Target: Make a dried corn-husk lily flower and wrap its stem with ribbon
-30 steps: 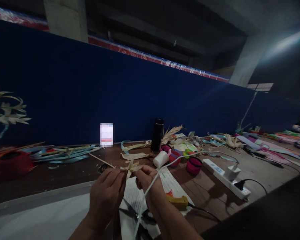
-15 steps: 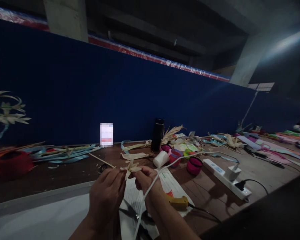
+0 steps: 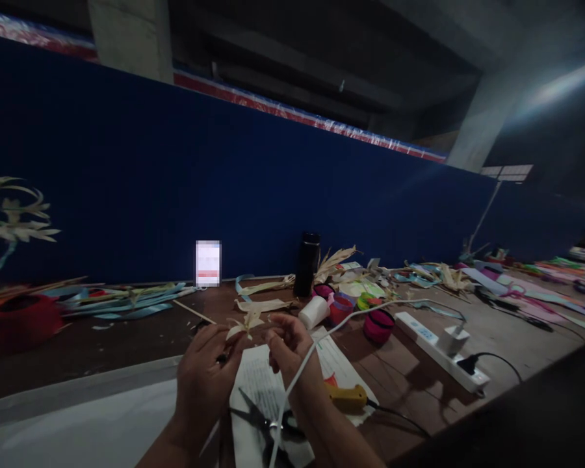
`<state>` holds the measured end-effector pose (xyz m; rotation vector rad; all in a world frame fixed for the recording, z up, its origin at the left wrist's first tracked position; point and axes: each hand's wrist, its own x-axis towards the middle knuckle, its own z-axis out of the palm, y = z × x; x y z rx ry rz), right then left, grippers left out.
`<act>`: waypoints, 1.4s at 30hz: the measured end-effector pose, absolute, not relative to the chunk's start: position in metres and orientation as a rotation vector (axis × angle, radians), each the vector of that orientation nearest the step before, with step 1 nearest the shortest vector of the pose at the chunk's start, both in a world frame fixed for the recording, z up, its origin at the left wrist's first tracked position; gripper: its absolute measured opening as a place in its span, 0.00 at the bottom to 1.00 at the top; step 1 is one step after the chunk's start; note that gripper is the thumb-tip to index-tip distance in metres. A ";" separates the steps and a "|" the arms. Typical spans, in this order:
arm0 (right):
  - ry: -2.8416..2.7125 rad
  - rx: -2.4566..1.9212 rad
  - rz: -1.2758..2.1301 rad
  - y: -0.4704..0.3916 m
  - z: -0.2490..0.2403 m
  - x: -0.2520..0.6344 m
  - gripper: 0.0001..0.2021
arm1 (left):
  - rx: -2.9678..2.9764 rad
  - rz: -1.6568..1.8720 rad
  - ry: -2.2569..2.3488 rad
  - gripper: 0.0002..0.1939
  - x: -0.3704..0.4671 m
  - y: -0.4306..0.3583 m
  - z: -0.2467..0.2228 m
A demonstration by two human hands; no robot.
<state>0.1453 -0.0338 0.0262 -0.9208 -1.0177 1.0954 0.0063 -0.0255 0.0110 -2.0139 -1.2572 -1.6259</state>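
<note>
A small pale flower (image 3: 247, 325) of dried leaf-like strips stands above the fingertips of my left hand (image 3: 207, 370), which is closed on its base. Just right of the flower, my right hand (image 3: 292, 344) has its fingers curled but apart, and I see nothing between them. Under the hands lie printed sheets (image 3: 253, 370) with dark-handled scissors (image 3: 260, 419), blades spread. A yellow-handled tool (image 3: 348, 396) rests on the paper beside my right forearm. A white cable (image 3: 297, 374) passes in front of that forearm.
Behind are a white roll (image 3: 314, 313), a black bottle (image 3: 307, 265) and a pink-and-black round item (image 3: 379, 325). At right lies a power strip (image 3: 439, 354) with plugs. A red container (image 3: 25, 322) and ribbons (image 3: 141, 299) sit left. A lit screen (image 3: 208, 263) stands at the back.
My right hand has come off the flower and its fingers have spread. The flower has tilted and shifted slightly left and down with my left hand.
</note>
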 end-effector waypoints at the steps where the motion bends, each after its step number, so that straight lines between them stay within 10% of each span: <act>1: -1.037 -0.918 1.072 -0.032 0.027 0.147 0.14 | -2.046 -1.650 -1.300 0.07 0.006 -0.025 0.011; 11: -1.059 -0.778 1.324 -0.030 0.056 0.166 0.17 | -2.358 -1.927 -1.346 0.06 0.005 -0.022 0.011; 42: -1.349 -0.835 1.490 -0.023 0.072 0.203 0.19 | -2.565 -1.331 -0.708 0.08 0.002 -0.027 0.017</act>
